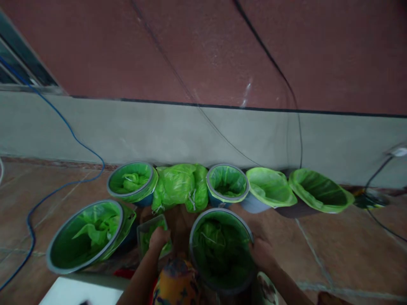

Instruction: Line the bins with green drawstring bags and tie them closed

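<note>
My left hand [160, 238] is closed at the right side of a small clear square container [140, 239] with green plastic inside; whether it grips the wall or some of the plastic is hidden. My right hand [263, 253] is closed on the right rim of a round trash bin [194, 224]. That bin has a grey ring, a green liner, and a bunched green bag [211, 235] inside. At the left, a larger tilted bin [52, 254] holds loose green bags [98, 228].
Along the wall stand several more green-lined bins: one at left [148, 197], one mid-row [219, 199] and two at right. Tied green bags [178, 184] sit among them. A blue cable [32, 224] crosses the left floor. A white surface [79, 292] is lower left.
</note>
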Tool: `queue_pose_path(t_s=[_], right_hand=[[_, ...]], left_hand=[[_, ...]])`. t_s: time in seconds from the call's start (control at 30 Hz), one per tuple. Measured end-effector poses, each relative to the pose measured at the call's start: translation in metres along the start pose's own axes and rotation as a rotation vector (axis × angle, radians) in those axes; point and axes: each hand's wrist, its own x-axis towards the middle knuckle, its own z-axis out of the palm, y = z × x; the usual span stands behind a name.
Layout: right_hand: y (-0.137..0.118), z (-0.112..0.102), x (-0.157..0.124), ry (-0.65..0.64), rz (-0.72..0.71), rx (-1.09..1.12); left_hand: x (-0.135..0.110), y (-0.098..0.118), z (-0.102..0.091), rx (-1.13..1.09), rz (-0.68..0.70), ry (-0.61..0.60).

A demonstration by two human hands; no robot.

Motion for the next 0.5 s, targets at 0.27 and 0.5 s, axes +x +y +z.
queue_pose_path(t_s=[0.27,0.5], right_hand=[[-0.033,-0.073,0.054,0.139,-0.074,0.268],[0.016,-0.096,0.129,0.279,0.281,0.405]], left_hand=[[-0.065,0.092,-0.08,0.006,0.419,0.095],[-0.137,0.152,-0.074,-0.416,0.548,-0.116]])
